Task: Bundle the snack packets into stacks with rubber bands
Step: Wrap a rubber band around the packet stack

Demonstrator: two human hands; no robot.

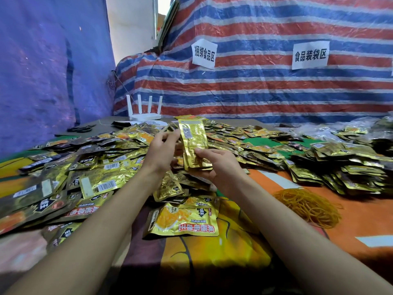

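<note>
While left hand (162,150) and right hand (218,166) pinch a packet stack (194,139), loose packets (102,167) litter orange cloth (363,216) before striped tarpaulin (255,86).

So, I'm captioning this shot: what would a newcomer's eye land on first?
The stack of gold snack packets held upright at centre, gripped at its lower end by the right hand, the left hand at its upper edge. Around it, a heap of loose packets floods the table, with a tangle of yellow rubber bands at right. Behind, a red-white-blue striped tarp carries two paper signs.
</note>
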